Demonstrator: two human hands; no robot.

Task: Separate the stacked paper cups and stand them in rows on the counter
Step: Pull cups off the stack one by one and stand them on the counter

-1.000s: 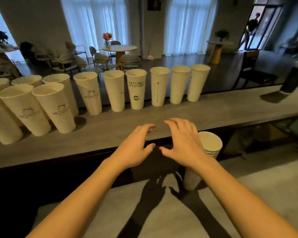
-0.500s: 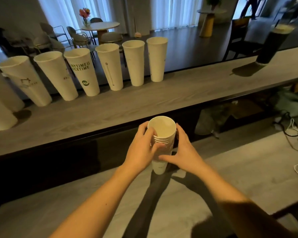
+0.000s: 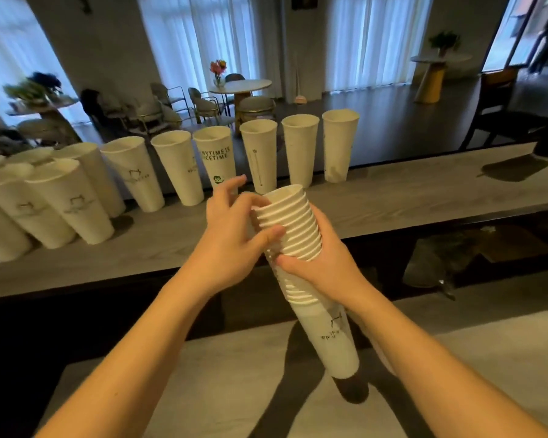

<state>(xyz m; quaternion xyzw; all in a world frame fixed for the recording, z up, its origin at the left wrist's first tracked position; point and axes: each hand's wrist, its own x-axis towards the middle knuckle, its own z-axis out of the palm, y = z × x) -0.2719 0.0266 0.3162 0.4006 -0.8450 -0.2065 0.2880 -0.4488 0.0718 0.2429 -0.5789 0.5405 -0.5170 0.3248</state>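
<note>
Along the grey surface (image 3: 393,197) a row of cups (image 3: 260,153) already stands; the right hand (image 3: 326,263) grips the stack (image 3: 293,229) mid-air while the left hand (image 3: 231,235) pinches its upper rims; best to peel only one

Cup stack (image 3: 301,248) before cup rows (image 3: 184,172) on counter (image 3: 393,200)

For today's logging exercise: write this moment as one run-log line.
phase: separating cups | left hand: gripping top rims of cup stack | right hand: holding stack, tilted | counter: cups standing in rows
</note>
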